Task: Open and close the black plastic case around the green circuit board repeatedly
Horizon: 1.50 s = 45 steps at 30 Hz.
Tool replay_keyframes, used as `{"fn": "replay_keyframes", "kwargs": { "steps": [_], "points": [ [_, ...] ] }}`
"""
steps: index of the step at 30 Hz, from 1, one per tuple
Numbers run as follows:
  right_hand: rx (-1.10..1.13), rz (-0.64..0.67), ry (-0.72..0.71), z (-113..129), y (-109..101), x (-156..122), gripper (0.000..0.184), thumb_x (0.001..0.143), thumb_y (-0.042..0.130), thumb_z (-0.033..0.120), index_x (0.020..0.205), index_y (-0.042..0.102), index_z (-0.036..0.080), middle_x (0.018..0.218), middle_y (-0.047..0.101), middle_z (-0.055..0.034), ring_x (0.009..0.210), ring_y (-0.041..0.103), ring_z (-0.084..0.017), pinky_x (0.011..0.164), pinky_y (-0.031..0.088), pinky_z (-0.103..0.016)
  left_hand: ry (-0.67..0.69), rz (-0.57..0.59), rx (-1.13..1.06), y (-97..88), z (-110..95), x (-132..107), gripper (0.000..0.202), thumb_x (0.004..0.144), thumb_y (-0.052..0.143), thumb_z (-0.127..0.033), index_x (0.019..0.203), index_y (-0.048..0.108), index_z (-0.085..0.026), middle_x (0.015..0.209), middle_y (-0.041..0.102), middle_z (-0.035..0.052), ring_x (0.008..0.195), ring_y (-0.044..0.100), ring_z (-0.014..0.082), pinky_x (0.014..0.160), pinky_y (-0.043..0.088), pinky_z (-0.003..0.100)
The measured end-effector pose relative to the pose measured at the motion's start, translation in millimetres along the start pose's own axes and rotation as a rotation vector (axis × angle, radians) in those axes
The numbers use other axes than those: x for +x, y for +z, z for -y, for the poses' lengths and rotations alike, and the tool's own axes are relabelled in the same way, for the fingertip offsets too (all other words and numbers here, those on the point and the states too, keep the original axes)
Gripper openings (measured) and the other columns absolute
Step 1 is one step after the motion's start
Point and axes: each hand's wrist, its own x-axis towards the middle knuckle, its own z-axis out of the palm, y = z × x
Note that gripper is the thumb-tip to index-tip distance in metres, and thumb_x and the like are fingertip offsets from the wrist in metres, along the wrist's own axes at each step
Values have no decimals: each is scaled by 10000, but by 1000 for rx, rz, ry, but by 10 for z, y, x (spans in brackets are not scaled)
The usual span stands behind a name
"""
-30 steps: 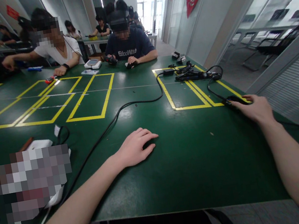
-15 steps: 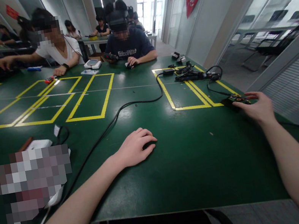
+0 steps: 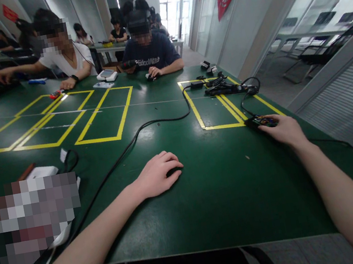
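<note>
My left hand (image 3: 162, 174) lies palm down on the green table (image 3: 214, 193), fingers loosely stretched and apart, holding nothing. Over on the right, my right hand (image 3: 287, 130) has its thumb and fingers around a small dark circuit board (image 3: 261, 121) with coloured parts on it. The board is low at the tabletop, beside the yellow tape lines. A black cable (image 3: 242, 104) runs from near the board to a heap of black cables and parts (image 3: 225, 87) behind it.
A long black cable (image 3: 136, 134) crosses the table left of centre. On the left lies a blurred-out object (image 3: 35, 220) with white edges. Yellow tape (image 3: 119, 119) marks rectangles. Two people sit opposite; one person's hand (image 3: 154, 72) touches a small black-and-white part.
My right hand has moved left with the circuit board, bringing it nearer the taped rectangle. My left hand stays in place. The view has shifted slightly.
</note>
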Motion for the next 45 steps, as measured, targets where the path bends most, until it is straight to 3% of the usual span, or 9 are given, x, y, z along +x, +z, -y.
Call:
{"fn": "replay_keyframes", "kwargs": {
  "steps": [4,9,13,19,26,31,34,39,45],
  "points": [
    [93,144,-95,505,176,-168,459,805,733,347,1224,751,161,1025,789,-131,892,738,-316,751,571,-403,4,-3,0,1,-7,-3,213,996,578,-257,1142,726,-207,1131,710,76,1067,656,231,932,563,396],
    [480,402,-604,1322,189,-692,432,862,680,271,1286,711,194,1207,763,-106,1055,737,-272,909,590,-400,67,-195,-46,-30,-37,-11,315,970,625,-304,1266,665,-203,1345,630,135,1212,628,258,1024,545,434],
    [653,593,-946,1689,114,-1068,405,898,681,217,1302,690,219,1140,770,-83,969,744,-206,872,589,-325,169,-215,-94,-76,-71,-8,405,910,717,-403,1249,660,-189,1190,709,123,1091,680,257,972,561,416],
    [686,512,-968,1709,153,-1143,364,899,689,227,1262,683,200,1097,777,-82,940,748,-200,838,590,-305,164,-65,-83,-64,-78,-11,511,879,757,-462,1278,651,-160,1056,760,102,955,719,246,868,575,378],
    [616,487,-851,1714,137,-1125,376,889,707,310,1252,652,227,1052,793,-40,760,742,-171,746,588,-283,19,14,-1,-25,-35,-49,678,888,739,-464,1482,531,-212,1447,634,149,1354,590,306,1124,495,492],
    [596,464,-870,1723,144,-1107,407,907,680,305,1309,660,243,1204,769,-74,937,766,-208,878,600,-331,-3,24,13,35,-3,-46,795,897,715,-539,1546,449,-164,1633,413,200,1531,389,331,1221,395,547],
    [599,442,-882,1715,158,-1089,437,904,690,307,1333,651,235,1236,755,-91,1045,752,-227,940,592,-352,9,-23,1,28,-4,-31,667,921,697,-470,1485,517,-161,1601,468,190,1508,424,325,1219,401,546],
    [607,451,-911,1695,181,-1084,488,880,730,355,1343,645,227,1231,750,-94,1062,747,-234,918,595,-343,43,-105,-63,-43,-22,-2,342,902,632,-223,1243,664,-211,1301,706,99,1245,624,259,1076,539,446],
    [633,467,-940,1670,193,-1083,666,785,832,442,1381,617,237,1256,736,-95,1090,737,-257,929,585,-364,5,-88,-55,-63,-24,1,120,897,645,-211,1010,685,-216,1108,748,56,1086,638,239,922,575,386]
  ]
}}
